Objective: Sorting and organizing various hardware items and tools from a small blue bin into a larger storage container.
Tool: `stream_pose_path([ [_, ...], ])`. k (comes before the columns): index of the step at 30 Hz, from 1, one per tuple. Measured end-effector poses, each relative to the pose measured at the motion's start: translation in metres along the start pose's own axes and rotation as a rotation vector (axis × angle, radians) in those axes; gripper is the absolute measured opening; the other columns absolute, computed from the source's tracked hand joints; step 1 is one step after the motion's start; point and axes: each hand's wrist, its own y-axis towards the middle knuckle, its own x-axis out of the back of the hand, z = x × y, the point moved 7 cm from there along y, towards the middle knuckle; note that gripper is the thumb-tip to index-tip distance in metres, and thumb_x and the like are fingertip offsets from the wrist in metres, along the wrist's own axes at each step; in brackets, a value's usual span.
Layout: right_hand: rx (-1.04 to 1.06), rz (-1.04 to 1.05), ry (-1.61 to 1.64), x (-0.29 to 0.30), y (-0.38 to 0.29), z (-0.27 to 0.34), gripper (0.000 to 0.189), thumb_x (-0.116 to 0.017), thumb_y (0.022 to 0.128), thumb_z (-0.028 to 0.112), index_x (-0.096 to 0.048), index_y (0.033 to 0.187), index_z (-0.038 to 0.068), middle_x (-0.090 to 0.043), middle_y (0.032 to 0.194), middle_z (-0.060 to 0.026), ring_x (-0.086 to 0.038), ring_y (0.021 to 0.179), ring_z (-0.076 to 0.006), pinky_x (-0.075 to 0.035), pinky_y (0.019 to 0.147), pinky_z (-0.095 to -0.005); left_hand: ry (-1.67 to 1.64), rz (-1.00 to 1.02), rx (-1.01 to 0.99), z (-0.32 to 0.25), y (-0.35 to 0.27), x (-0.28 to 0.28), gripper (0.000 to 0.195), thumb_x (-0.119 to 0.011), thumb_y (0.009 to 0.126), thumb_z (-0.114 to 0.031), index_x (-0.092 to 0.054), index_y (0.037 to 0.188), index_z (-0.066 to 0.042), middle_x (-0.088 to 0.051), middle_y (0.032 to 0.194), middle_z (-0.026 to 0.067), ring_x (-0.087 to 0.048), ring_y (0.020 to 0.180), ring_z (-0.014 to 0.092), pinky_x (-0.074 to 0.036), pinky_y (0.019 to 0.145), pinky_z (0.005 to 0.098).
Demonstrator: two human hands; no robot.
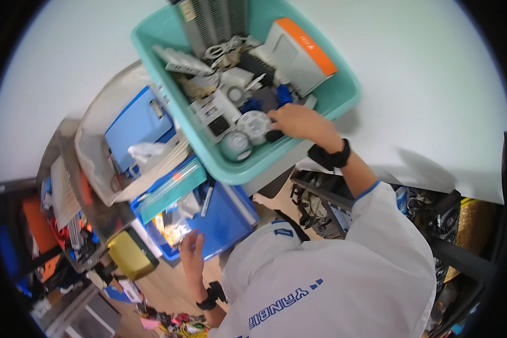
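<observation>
My right hand (299, 122) reaches into a turquoise plastic bin (236, 173) on a white table. Its fingertips are by a round white slotted device (254, 126) and a small black object (273, 135); whether it grips either is hidden. Close by lie a grey-green rounded device (235, 146), a white box-shaped device with a dark panel (217, 122) and dark blue pieces (284, 95). My left hand (192, 251), apparently empty with fingers apart, hovers at the near edge of a blue tray (167, 249). That tray holds a blue folder (224, 226), a pen (208, 198) and a turquoise clear-lidded case (173, 192).
A white box with an orange edge (300, 55), a coiled white cable (224, 48) and a grey finned panel (219, 21) stand in the bin. Left is a fabric basket (97, 164) with a blue clipboard (139, 126). Below sits a yellow container (131, 253). Shelves (321, 190) flank the right.
</observation>
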Motion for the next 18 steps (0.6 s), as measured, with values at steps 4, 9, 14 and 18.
stream_pose_path([
  [4,0.047,-0.343,0.096,0.03,-0.036,0.021,0.034,-0.062,0.102,0.029,-0.065,0.128,0.007,-0.07,0.12,-0.0187,-0.065,0.111,-0.0403,-0.053,0.093,-0.0494,0.29,-0.074,-0.018,-0.004,-0.003,0.002,0.033,-0.067,0.103,-0.02,-0.065,0.129,0.0,-0.074,0.11,0.0135,-0.072,0.091,0.02,-0.055,0.081,0.0334],
  [9,0.073,-0.667,0.253,0.049,-0.087,0.064,0.026,-0.062,0.103,0.021,-0.067,0.123,0.005,-0.071,0.114,-0.0154,-0.068,0.101,-0.0374,-0.055,0.086,-0.0451,0.643,-0.12,-0.263,0.034,0.02,-0.008,0.032,-0.072,0.098,-0.022,-0.067,0.122,-0.002,-0.069,0.115,0.017,-0.072,0.09,0.034,-0.058,0.075,0.0411],
  [14,0.039,-0.842,0.36,0.035,-0.126,0.089,0.023,-0.068,0.1,0.015,-0.068,0.119,0.004,-0.071,0.117,-0.0149,-0.068,0.103,-0.0376,-0.055,0.088,-0.0429,0.855,-0.166,-0.369,0.03,0.052,-0.036,0.028,-0.07,0.098,-0.02,-0.067,0.12,-0.004,-0.067,0.12,0.017,-0.073,0.091,0.038,-0.06,0.074,0.0457],
  [18,-0.039,-0.903,0.405,0.025,-0.159,0.105,0.02,-0.069,0.099,0.011,-0.069,0.117,0.002,-0.071,0.117,-0.0154,-0.068,0.104,-0.0383,-0.055,0.09,-0.0426,0.933,-0.138,-0.363,0.033,0.071,-0.053,0.025,-0.069,0.097,-0.022,-0.068,0.114,-0.004,-0.068,0.113,0.0177,-0.073,0.088,0.039,-0.06,0.07,0.0464],
])
